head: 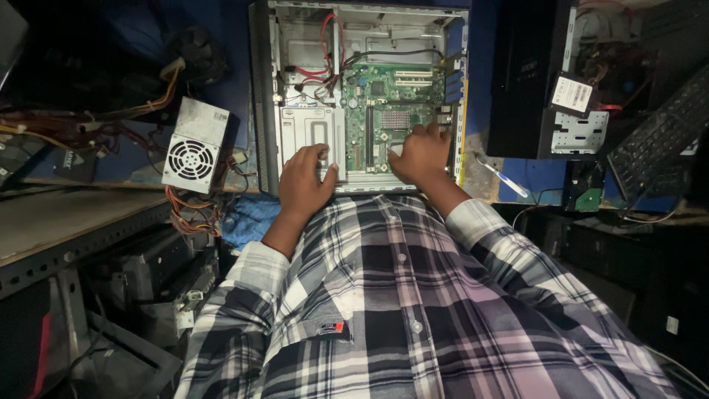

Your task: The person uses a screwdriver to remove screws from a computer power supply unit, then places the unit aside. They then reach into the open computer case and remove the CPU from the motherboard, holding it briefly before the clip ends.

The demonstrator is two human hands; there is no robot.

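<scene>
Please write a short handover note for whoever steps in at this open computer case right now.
Left hand: resting on the grey drive cage, holding nothing.
Right hand: fingers down on the green motherboard; any grip is hidden.
Open computer case lies flat, side panel off, red cables still routed inside.
Loose power supply sits left of it.
Board and cage remain fitted.

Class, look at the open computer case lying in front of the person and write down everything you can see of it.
The computer case is a metal tower lying on its side, side panel off. Inside sit a green motherboard with a silver heatsink, red and black cables, and a grey metal drive bracket. The left hand rests on the bracket; the right hand presses on the board's near corner.
</scene>
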